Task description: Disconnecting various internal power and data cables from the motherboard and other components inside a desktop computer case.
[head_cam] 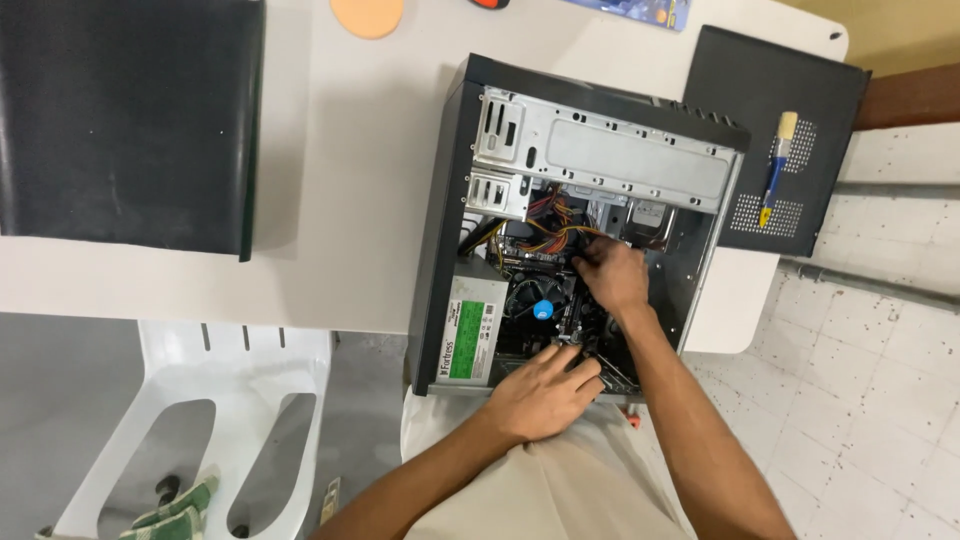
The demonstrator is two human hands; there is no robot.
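Observation:
An open black computer case (447, 180) lies on its side on a white table, its inside facing up. My left hand (545, 390) rests flat on the case's near edge, fingers reaching onto the motherboard (560, 300). My right hand (612, 272) is deeper inside, fingers curled down among the coloured cables (545, 235) near the board's far side; what they pinch is hidden. A round cooler with a blue centre (543, 309) sits between my hands. The power supply with a green label (470, 335) fills the near left corner.
The removed black side panel (740, 90) lies at the table's right with a blue-handled brush (776, 165) on it. A large black flat object (130, 120) covers the table's left. A white plastic chair (240, 400) stands below. An orange disc (367, 15) sits at the far edge.

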